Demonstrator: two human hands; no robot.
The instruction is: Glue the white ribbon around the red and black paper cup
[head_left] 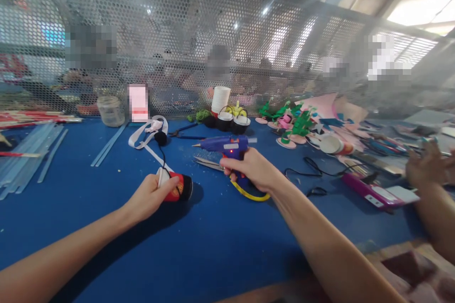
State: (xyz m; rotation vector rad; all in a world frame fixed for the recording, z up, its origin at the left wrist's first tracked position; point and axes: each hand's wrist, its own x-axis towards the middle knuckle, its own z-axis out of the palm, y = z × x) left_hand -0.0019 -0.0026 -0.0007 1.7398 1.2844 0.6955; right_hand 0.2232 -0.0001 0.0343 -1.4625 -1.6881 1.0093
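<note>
Left hand (149, 194): fingers curled around a small paper cup with a red and black wall and a white end (181, 187), thumb laid along its red side. The cup is held on its side, low over a blue tabletop (142, 255), its black end facing the person's right. I cannot tell whether it touches the surface.

Right hand (254, 165): fingers wrapped around the grip of a blue plastic glue gun with a lit red indicator (216, 144). The gun is held roughly level; its nozzle points left, beyond the cup and apart from it. How far the trigger is pressed, I cannot tell. Below the gun lies a pair of yellow-handled metal scissors (209, 164), partly hidden by the hand.

Adjacent items: a looped white ribbon (137, 138) lies beyond the cup, one length running down to it. A fuzzy black ball (160, 138) rests against the loop; a thin black cord (163, 155) runs from there to the cup.

Left side: translucent pale-blue plastic sticks (30, 158) lie in a loose heap near a clear empty-looking jar (111, 112).

Far side: a stack of white paper cups (221, 98) stands near two small black-and-white cups with thin handles.

Right side: green craft plants on pink discs (302, 125); a purple box-shaped object (366, 191); beside it, another person's blurred hand (428, 165).
</note>
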